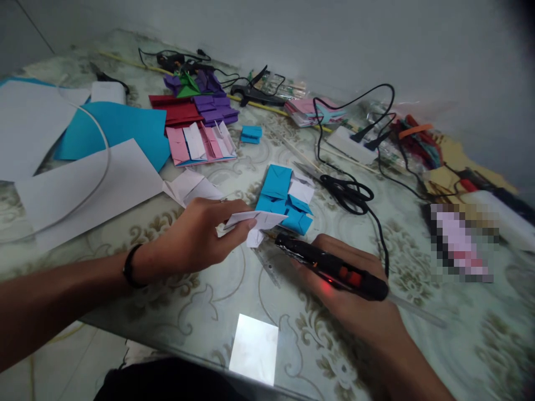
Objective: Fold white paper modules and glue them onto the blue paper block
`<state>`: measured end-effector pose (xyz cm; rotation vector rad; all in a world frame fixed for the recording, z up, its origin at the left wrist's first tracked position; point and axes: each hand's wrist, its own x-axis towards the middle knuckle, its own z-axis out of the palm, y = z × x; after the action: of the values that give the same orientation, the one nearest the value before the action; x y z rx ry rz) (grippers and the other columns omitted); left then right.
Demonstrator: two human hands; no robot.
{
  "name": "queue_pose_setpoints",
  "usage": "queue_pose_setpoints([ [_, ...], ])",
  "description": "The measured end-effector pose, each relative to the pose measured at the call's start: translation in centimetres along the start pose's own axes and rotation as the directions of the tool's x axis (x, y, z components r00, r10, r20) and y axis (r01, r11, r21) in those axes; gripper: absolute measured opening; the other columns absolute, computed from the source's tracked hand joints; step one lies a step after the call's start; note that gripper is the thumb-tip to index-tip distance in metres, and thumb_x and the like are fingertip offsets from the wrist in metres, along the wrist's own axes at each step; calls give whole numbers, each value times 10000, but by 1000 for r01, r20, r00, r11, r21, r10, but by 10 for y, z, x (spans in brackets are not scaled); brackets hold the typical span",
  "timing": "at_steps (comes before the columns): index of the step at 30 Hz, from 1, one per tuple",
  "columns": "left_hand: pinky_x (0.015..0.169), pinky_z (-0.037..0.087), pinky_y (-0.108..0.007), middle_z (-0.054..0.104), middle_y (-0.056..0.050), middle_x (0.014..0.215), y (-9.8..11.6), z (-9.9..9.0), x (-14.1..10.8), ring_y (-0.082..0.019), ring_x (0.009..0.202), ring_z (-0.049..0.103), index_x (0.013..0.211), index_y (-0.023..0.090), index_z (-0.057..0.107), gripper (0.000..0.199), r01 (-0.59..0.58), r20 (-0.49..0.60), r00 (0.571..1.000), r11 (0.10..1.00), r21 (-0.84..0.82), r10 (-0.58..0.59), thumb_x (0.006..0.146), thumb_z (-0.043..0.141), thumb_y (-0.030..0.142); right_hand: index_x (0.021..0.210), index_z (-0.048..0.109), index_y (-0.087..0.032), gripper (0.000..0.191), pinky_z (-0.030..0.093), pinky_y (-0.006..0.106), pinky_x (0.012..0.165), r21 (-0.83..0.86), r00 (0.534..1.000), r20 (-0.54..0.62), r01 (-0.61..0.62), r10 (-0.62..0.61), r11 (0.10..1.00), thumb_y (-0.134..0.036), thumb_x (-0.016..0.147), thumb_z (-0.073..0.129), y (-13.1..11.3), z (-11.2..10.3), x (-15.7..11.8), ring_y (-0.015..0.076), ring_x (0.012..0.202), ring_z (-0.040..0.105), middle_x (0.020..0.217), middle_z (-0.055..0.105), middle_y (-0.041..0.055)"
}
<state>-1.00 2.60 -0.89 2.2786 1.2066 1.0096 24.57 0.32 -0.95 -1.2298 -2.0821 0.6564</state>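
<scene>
Between the thumb and fingers of my left hand (pixel 204 231) is a folded white paper piece (pixel 257 219). My right hand (pixel 355 301) is wrapped round a black glue gun (pixel 330 267) with a red light glowing on its side. A clear glue stick (pixel 420 310) sticks out of its back end. The gun's nozzle points left, right by the white paper; I cannot tell whether they touch. Just behind lie folded blue paper pieces (pixel 275 186), with a folded white piece (pixel 301 189) among them.
Black-handled scissors (pixel 346 192) lie right of the blue pieces. Behind are folded pink and white papers (pixel 203 143), purple papers (pixel 215 108) and a small blue piece (pixel 251 134). Large blue sheets (pixel 121 128) and white sheets (pixel 92 189) cover the left. A white power strip (pixel 351 145) carries black cords.
</scene>
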Motion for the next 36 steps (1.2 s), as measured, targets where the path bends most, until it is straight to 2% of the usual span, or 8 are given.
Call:
queue_pose_setpoints([
  [8,498,308,-209,519,78,586,0,1,1,-68,488,433,767,178,629,197,15,-7,1000,1000,1,-15,963,616,175,628,417,-234,383,296,273,461,-8,1000,-3,-4,4,1000,-194,898,686,-1,-2,1,116,487,405,589,409,-55],
  [17,508,304,-222,506,70,585,-2,1,0,-76,503,430,734,177,605,239,21,-15,1000,999,36,-21,971,599,214,629,409,-229,372,293,264,467,-14,1000,-6,-25,25,1000,-183,877,683,1,-4,0,107,492,399,591,404,-65],
  [36,549,322,-215,521,73,617,-2,1,-1,-66,541,448,744,169,600,238,38,-29,999,999,-4,-38,980,593,191,622,377,-237,367,293,261,469,-72,997,6,-71,71,995,-225,881,637,0,-6,0,106,490,384,583,383,-63],
])
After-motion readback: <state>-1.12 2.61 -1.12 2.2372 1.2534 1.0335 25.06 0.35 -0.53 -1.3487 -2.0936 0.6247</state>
